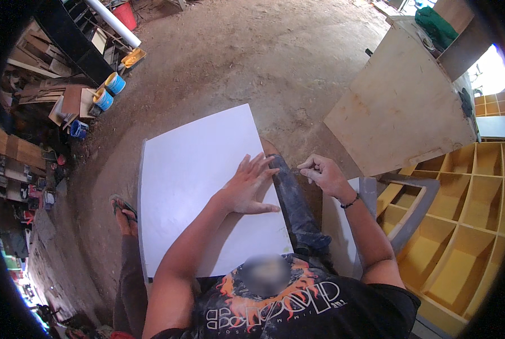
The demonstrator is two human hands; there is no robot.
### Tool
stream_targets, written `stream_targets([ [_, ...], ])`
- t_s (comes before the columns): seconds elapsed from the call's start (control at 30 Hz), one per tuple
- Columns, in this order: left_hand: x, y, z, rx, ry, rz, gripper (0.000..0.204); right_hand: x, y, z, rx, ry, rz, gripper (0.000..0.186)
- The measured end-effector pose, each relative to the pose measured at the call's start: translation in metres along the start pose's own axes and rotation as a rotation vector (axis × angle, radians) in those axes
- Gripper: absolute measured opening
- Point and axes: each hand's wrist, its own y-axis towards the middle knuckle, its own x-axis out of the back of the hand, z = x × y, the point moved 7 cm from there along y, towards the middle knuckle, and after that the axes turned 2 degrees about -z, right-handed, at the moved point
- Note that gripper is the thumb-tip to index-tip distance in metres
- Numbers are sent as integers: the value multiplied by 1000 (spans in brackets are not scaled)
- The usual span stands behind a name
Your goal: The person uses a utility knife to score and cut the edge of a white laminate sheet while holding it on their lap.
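A white rectangular board (190, 158) lies across my legs, its right edge over my jeans (294, 209). My left hand (246, 183) is on the board near that edge, fingers spread and thumb stretched toward the edge. My right hand (323, 175) is raised just right of the board, beside my knee, its fingers curled into a pinch; whatever is between them, if anything, is too small to make out. A sandalled foot (122, 212) shows left of the board.
A large plywood piece (393, 96) stands at the right, above a yellow compartmented cabinet (467, 248) and a grey-edged frame (416, 195). Several buckets (103, 99), a white pipe (111, 22), a red bin (125, 14) and wood scraps (23, 150) line the left side.
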Motion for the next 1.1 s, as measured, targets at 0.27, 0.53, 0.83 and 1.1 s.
stream_targets([
  [0.27, 2, 7, 8, 68, -95, 2, 106, -13, -11, 7, -40, 69, 58, 21],
  [0.53, 3, 2, 6, 16, -79, 61, 116, -37, -20, 16, -38, 111, 324, 20],
  [0.83, 9, 1, 11, -95, -181, 88, 131, -46, -10, 23, 4, -100, 283, 20],
  [1.1, 8, 0, 11, -79, -186, 89, 133, -41, -6, 31, 183, -150, 181, 17],
])
